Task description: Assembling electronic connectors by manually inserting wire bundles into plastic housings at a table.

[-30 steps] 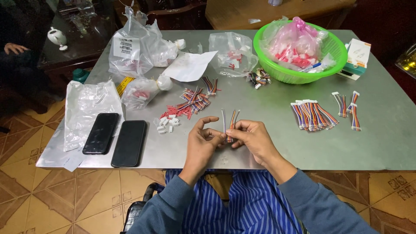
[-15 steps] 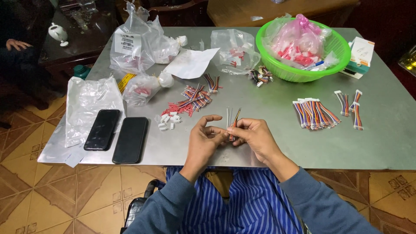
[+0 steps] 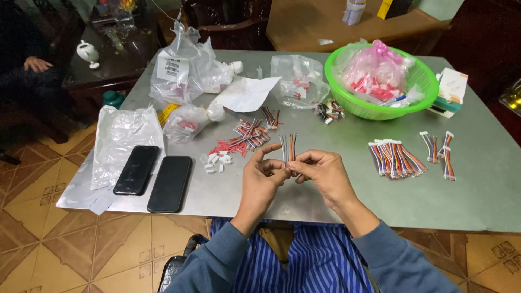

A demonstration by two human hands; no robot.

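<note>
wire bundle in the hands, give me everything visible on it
The wire bundle is a short set of thin insulated wires, grey, orange and dark, lying side by side. It stands roughly upright above the grey table, free ends up and slightly splayed. Its lower end is pinched between the fingers of the left hand and the right hand, which meet there and hide it, so whether a connector is fitted cannot be seen. It touches nothing but the hands.
</note>
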